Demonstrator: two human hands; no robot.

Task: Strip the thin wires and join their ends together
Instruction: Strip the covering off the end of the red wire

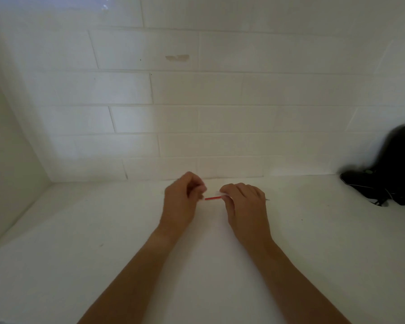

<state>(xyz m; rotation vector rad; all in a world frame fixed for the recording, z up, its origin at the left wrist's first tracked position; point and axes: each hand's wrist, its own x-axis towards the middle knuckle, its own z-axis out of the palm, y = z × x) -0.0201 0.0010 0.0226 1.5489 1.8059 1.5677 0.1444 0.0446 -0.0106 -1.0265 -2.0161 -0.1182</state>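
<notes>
A thin red wire (pixel 211 198) runs level between my two hands, just above the white counter (pixel 80 242) near the tiled wall. My right hand (pixel 246 206) pinches its right part, where a whitish strip (pixel 220 194) lies along the wire. My left hand (pixel 181 199) is closed at the wire's left tip, thumb and fingers pinched together. A thin dark end (pixel 268 199) pokes out to the right of my right hand. Whether bare strands show at the left tip is too small to tell.
A black device with cables (pixel 393 169) sits on the counter at the far right, against the white tiled wall (pixel 197 90). A side wall (pixel 7 160) closes the counter on the left.
</notes>
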